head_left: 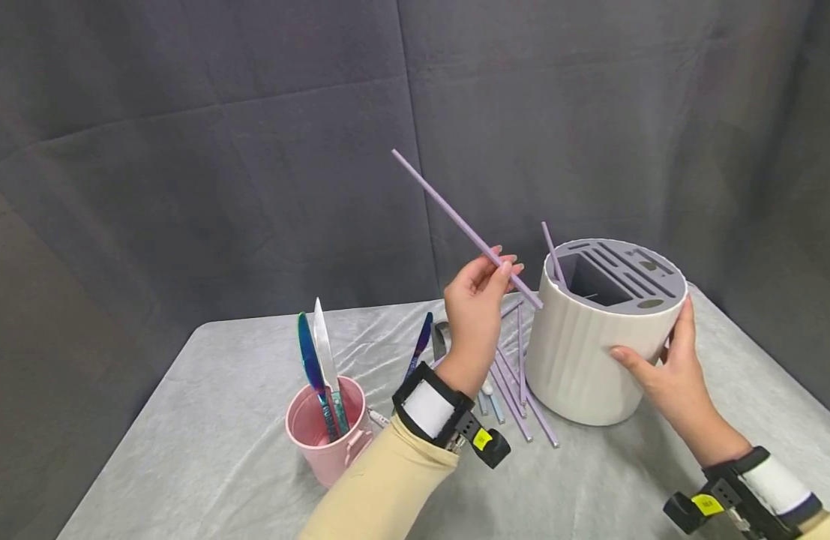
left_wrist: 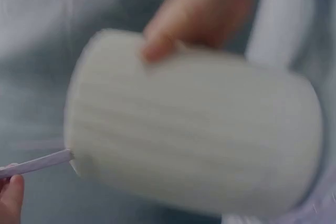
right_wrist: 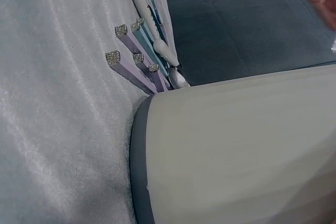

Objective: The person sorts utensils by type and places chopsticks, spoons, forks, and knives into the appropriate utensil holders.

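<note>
Beside the holder's left rim, the left hand [head_left: 478,307] pinches a purple stick [head_left: 465,229] between thumb and fingers, clamped near its lower end. Another, the standing stick [head_left: 552,253], is already in the holder [head_left: 576,360], leaning at the left of its top; exactly which opening takes it cannot be told. Several loose sticks [head_left: 543,424] lie on the cloth [head_left: 219,420] near the holder, so the work looks early: one placed, one in hand, the rest left. In the head view the pinched stick's long axis slants, upper end up and left, lower end down and right, overlapping the holder's wall; whether they touch is unclear. The right hand [head_left: 671,375] grips the holder's right side, thumb apart in front, fingers round it and partly hidden.
</note>
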`<act>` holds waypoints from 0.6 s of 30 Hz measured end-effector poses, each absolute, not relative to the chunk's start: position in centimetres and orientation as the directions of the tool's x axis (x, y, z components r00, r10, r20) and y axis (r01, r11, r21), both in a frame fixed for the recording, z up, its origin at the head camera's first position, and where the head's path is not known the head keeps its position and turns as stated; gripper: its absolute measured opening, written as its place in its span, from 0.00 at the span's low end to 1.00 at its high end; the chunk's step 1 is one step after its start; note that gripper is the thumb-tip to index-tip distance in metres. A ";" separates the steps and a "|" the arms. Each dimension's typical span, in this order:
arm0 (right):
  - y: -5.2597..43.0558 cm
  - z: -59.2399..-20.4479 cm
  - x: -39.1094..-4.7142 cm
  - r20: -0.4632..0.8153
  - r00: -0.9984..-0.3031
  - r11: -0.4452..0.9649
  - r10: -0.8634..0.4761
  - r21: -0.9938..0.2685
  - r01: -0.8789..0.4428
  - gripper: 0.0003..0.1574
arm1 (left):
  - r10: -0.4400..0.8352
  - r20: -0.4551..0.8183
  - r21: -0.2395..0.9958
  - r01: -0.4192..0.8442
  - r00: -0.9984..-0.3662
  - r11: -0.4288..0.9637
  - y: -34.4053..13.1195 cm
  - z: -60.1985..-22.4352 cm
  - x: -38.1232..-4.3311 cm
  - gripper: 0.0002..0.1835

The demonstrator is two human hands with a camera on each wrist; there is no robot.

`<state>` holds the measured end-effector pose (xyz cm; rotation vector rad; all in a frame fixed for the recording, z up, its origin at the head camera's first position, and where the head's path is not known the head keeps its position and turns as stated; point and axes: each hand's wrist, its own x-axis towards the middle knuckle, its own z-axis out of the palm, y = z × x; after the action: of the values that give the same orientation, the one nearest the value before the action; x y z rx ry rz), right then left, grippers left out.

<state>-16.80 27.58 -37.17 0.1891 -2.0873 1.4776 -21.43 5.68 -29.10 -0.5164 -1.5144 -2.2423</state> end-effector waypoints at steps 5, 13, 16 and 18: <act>27.7 -37.0 -16.8 0.528 -0.826 0.371 0.199 -0.820 -0.435 0.66 | -0.098 0.557 0.722 0.539 -0.825 -0.434 7.2 -26.8 -20.3 0.15; 27.4 -37.4 -16.9 0.518 -0.829 0.375 0.209 -0.826 -0.422 0.66 | 0.043 0.711 0.701 0.702 -0.702 -0.124 10.0 -27.2 -20.3 0.13; 27.3 -37.5 -17.0 0.516 -0.833 0.368 0.200 -0.827 -0.424 0.67 | 0.108 0.735 0.675 0.738 -0.669 -0.021 10.5 -27.4 -20.3 0.16; 27.3 -37.5 -17.0 0.515 -0.834 0.368 0.199 -0.827 -0.424 0.68 | 0.153 0.737 0.663 0.748 -0.658 0.027 10.7 -27.5 -20.3 0.18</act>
<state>-17.01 27.27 -37.48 0.1941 -2.0883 1.4949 -20.31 10.71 -27.47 -0.9136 -1.8424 -1.6728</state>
